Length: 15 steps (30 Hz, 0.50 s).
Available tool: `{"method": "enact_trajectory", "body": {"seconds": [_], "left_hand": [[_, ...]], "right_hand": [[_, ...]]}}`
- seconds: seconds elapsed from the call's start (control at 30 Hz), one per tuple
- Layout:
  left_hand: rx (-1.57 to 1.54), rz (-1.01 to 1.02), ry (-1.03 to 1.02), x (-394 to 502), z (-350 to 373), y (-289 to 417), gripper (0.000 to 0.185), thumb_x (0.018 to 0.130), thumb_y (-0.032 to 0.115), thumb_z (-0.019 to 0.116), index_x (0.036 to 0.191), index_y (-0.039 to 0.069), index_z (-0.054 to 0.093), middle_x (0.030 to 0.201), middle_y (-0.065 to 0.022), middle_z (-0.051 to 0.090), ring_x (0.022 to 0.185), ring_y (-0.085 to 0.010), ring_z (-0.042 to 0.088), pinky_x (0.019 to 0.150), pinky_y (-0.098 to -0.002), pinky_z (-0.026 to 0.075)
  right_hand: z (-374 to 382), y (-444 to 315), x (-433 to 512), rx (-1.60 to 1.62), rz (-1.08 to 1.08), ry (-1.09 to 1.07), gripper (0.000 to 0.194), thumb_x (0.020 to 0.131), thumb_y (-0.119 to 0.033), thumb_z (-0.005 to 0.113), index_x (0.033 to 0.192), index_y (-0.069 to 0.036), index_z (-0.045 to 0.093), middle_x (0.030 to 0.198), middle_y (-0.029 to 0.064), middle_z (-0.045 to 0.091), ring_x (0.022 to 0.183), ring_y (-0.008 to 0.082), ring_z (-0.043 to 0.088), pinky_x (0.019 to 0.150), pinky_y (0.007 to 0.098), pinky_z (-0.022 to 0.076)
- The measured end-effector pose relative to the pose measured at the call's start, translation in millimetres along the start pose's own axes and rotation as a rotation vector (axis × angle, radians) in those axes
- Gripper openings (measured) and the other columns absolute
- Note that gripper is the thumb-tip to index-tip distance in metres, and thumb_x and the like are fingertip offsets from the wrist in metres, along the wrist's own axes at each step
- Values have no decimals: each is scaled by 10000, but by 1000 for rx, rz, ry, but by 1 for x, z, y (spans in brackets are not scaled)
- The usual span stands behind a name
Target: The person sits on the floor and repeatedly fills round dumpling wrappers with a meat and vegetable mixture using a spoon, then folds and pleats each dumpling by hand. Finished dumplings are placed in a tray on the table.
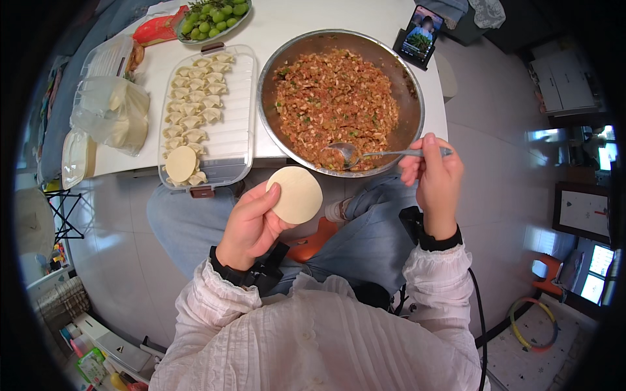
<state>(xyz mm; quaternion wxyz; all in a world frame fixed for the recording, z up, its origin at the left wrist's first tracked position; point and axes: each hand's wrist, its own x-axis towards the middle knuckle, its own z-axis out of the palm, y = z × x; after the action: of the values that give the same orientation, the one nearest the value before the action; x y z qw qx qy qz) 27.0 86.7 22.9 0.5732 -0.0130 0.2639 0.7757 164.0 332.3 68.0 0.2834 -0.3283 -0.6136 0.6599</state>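
A round dough wrapper [297,195] lies flat in my left hand [254,220], pinched at its left edge under the thumb. My right hand [436,168] grips the handle of a metal spoon [379,153], whose bowl rests in the minced filling [337,105] near the front of a large steel bowl [417,124]. To the left of the bowl, a clear ridged plastic tray [239,112] holds rows of folded dumplings [195,93]. Another round wrapper [181,163] lies on top of the dumplings at the tray's near end.
A plastic bag of wrappers [117,115] sits left of the tray, beside a clear container [105,56]. Green grapes [212,17] lie on a plate behind, near a red packet [159,30]. A phone on a stand [420,36] is at the table's right edge [444,112].
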Motion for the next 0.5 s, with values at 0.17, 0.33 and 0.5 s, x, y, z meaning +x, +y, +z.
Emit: {"method": "enact_trajectory", "body": {"seconds": [0.17,0.33,0.5], "left_hand": [[66,35,37,6,10,8,417,1013,213,407,1328,-59,389,1288,-202,523,1139,-313,579,913,-399,537],[39,126,71,26,33,8,428,1023,223,365,1348,-56,375,1324,-201,502,1196,-316,539,978,-413,495],[-47,191,76,49,56,-2,436,1034,237,321,1373,-38,347,1350,-186,483,1228,-321,509,1015,-435,465]], "right_hand": [[-1,3,11,97,-28,143,331,1002,-263,464,894,35,560,662,149,631,471,151,573,429,234,453],[0,-10,4,164,-146,218,328,1004,-266,459,935,43,542,670,158,626,492,162,584,447,239,467],[7,-20,-28,214,-298,138,315,1014,-244,430,969,48,539,729,171,641,530,189,605,501,266,494]]}}
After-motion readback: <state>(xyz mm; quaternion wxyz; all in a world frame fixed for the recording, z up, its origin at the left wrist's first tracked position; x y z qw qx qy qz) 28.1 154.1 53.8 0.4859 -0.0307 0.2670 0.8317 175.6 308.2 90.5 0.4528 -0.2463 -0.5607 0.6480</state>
